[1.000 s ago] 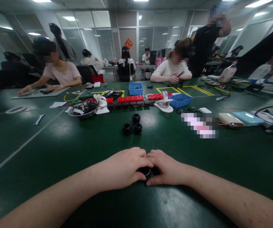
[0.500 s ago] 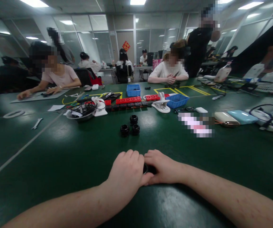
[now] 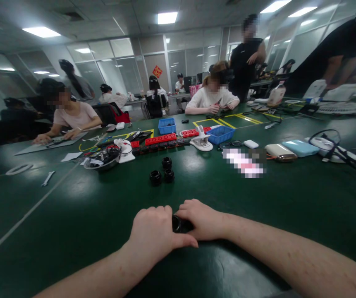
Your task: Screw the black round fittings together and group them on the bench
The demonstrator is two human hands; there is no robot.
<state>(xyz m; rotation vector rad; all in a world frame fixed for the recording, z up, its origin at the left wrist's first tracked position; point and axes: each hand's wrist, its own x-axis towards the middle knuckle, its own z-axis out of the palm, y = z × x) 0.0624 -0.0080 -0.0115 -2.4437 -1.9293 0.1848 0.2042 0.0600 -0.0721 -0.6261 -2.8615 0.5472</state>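
Note:
Close to me on the green table (image 3: pixel 81 236), a glossy black round fitting (image 3: pixel 178 224) sits between my two hands, mostly hidden by them. My left hand (image 3: pixel 153 229) is curled against its left side, with the thumb stretched out below it. My right hand (image 3: pixel 201 220) grips its right side, fingers bent over the top. Just beyond my hands stand three similar black ribbed fittings (image 3: pixel 168 176) with open round tops, grouped in a triangle.
Farther back are a metal bowl of cables (image 3: pixel 101 161), a row of red blocks (image 3: pixel 161 139), a white clip (image 3: pixel 201 140) and a blue bin (image 3: pixel 220 134). A wrench (image 3: pixel 48 178) lies left. Power banks (image 3: pixel 281 152) lie right. Other people (image 3: pixel 211 99) sit across the table.
My head view has shifted, so the scene sits lower and more to the left. My left thumb has moved away from my right hand, and more of the black fitting shows.

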